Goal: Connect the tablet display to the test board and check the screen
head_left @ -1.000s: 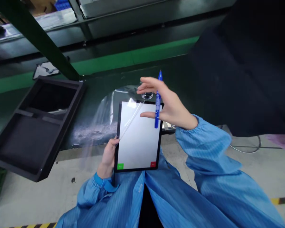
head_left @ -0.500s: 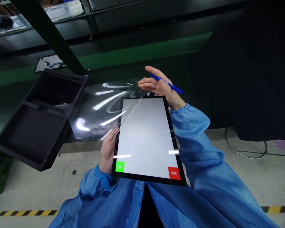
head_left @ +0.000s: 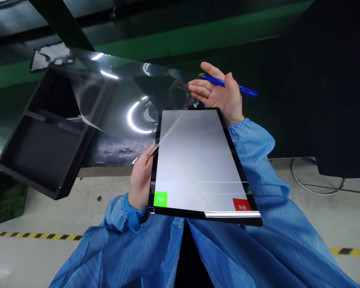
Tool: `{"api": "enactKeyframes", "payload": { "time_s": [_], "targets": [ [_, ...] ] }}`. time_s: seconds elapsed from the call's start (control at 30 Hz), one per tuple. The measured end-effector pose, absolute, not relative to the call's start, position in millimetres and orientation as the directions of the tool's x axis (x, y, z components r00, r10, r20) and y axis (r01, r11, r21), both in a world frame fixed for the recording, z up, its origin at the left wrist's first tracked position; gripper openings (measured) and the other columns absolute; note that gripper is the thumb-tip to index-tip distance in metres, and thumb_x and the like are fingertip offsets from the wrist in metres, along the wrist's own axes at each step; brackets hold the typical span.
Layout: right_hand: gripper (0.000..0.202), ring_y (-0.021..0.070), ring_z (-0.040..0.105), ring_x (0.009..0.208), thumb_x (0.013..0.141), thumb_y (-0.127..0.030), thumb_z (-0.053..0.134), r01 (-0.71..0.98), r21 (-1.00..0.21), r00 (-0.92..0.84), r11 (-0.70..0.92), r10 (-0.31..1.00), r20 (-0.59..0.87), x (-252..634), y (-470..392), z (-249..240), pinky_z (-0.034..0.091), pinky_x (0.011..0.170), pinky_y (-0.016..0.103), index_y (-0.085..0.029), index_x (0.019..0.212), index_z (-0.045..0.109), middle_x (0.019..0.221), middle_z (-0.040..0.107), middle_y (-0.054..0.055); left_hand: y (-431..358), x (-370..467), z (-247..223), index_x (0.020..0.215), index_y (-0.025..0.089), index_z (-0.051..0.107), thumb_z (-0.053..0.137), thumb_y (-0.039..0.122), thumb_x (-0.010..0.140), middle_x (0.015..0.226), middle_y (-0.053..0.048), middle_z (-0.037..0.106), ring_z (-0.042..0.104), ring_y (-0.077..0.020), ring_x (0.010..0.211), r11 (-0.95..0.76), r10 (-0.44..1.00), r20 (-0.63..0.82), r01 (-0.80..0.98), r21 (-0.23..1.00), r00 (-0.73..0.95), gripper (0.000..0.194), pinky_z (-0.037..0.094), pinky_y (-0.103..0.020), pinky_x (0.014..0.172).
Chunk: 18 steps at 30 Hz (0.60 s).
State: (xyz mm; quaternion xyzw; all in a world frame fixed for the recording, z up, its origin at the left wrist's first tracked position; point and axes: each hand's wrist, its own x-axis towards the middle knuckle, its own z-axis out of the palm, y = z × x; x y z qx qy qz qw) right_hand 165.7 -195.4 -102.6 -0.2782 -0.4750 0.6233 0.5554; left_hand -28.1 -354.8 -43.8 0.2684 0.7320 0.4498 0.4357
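A black-framed tablet with a lit white screen, a green square at lower left and a red one at lower right, is tilted in front of my body. My left hand grips its left edge, fingertips partly behind it. Beyond the top right corner is my right hand, palm up with fingers stretched out; a blue pen lies across it, tucked by the thumb. A clear plastic film stretches from near the right fingers out to the left, its edge crossing the tablet's upper left corner.
A black two-compartment tray sits at the left, overhanging the dark table's front edge. Behind it lies a white-and-black piece. A green post rises at the upper left. Dark cloth hangs at the right, with a looped cable below.
The clear film has swung up and left, now over part of the black tray. My right hand and the pen shifted up and right. The tablet tilted and looks larger; the view moved.
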Motion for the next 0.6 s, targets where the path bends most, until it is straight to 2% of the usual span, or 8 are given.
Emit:
{"api": "enactKeyframes", "payload": {
  "time_s": [0.07, 0.17, 0.23, 0.33, 0.4, 0.5, 0.6],
  "targets": [
    [0.048, 0.0141, 0.071, 0.11, 0.099, -0.056, 0.038, -0.451, -0.889, -0.239, 0.079, 0.949, 0.206, 167.5, -193.9, -105.0, 0.055, 0.103, 0.03, -0.024, 0.131, 0.053, 0.111, 0.076, 0.0, -354.5, -28.0, -42.3, 0.074, 0.025, 0.072, 0.06, 0.004, 0.084, 0.12, 0.012, 0.074, 0.035, -0.023, 0.152, 0.462, 0.756, -0.418, -0.043, 0.886, -0.504, 0.026, 0.037, -0.041, 0.122],
    [0.054, 0.0148, 0.071, 0.111, 0.088, -0.064, 0.052, -0.449, -0.891, -0.254, 0.074, 0.945, 0.206, 169.9, -191.1, -107.5, 0.056, 0.101, 0.029, -0.028, 0.128, 0.057, 0.108, 0.077, -0.003, -353.3, -26.6, -39.3, 0.071, 0.023, 0.071, 0.061, -0.001, 0.082, 0.118, 0.012, 0.076, 0.028, -0.0246, 0.154, 0.441, 0.738, -0.462, -0.167, 0.882, -0.491, 0.028, 0.044, -0.034, 0.117],
    [0.059, 0.0157, 0.071, 0.109, 0.082, -0.067, 0.059, -0.455, -0.888, -0.248, 0.069, 0.948, 0.201, 170.4, -190.4, -107.6, 0.056, 0.099, 0.028, -0.028, 0.126, 0.059, 0.105, 0.077, -0.003, -352.3, -24.9, -37.2, 0.071, 0.022, 0.072, 0.053, -0.005, 0.084, 0.114, 0.012, 0.077, 0.026, -0.0223, 0.154, 0.442, 0.729, -0.525, -0.283, 0.851, -0.439, 0.036, 0.046, -0.029, 0.115],
    [0.06, 0.0154, 0.072, 0.106, 0.085, -0.067, 0.058, -0.487, -0.87, -0.223, 0.073, 0.953, 0.205, 169.3, -192.2, -105.2, 0.057, 0.096, 0.027, -0.024, 0.127, 0.057, 0.104, 0.077, -0.001, -352.8, -23.3, -37.7, 0.073, 0.024, 0.074, 0.041, -0.01, 0.088, 0.108, 0.014, 0.079, 0.03, -0.0178, 0.152, 0.459, 0.726, -0.604, -0.423, 0.781, -0.329, 0.05, 0.047, -0.029, 0.114],
    [0.061, 0.0151, 0.071, 0.106, 0.086, -0.067, 0.057, -0.487, -0.87, -0.217, 0.08, 0.953, 0.209, 167.7, -194.8, -102.8, 0.057, 0.096, 0.027, -0.023, 0.128, 0.055, 0.105, 0.077, -0.001, -354.4, -24.4, -41.6, 0.077, 0.024, 0.076, 0.042, -0.012, 0.087, 0.106, 0.013, 0.079, 0.036, -0.0167, 0.15, 0.443, 0.758, -0.581, -0.42, 0.792, -0.297, 0.05, 0.046, -0.027, 0.113],
    [0.066, 0.0155, 0.071, 0.105, 0.081, -0.07, 0.058, -0.473, -0.876, -0.208, 0.093, 0.954, 0.214, 165.3, -198.4, -100.0, 0.057, 0.097, 0.028, -0.023, 0.128, 0.054, 0.103, 0.077, -0.003, -357.1, -29.2, -51.5, 0.08, 0.022, 0.077, 0.051, -0.009, 0.085, 0.105, 0.008, 0.08, 0.043, -0.0178, 0.147, 0.403, 0.803, -0.505, -0.335, 0.852, -0.318, 0.041, 0.044, -0.023, 0.112],
    [0.062, 0.0138, 0.071, 0.103, 0.086, -0.069, 0.051, -0.468, -0.877, -0.181, 0.107, 0.96, 0.214, 164.2, -198.2, -100.5, 0.057, 0.096, 0.026, -0.023, 0.128, 0.051, 0.1, 0.076, -0.005, -359.6, -35.5, -62.9, 0.08, 0.02, 0.076, 0.057, -0.003, 0.086, 0.096, 0.004, 0.08, 0.054, -0.0198, 0.139, 0.413, 0.791, -0.508, -0.316, 0.854, -0.341, 0.031, 0.046, -0.025, 0.111]
  ]
}}
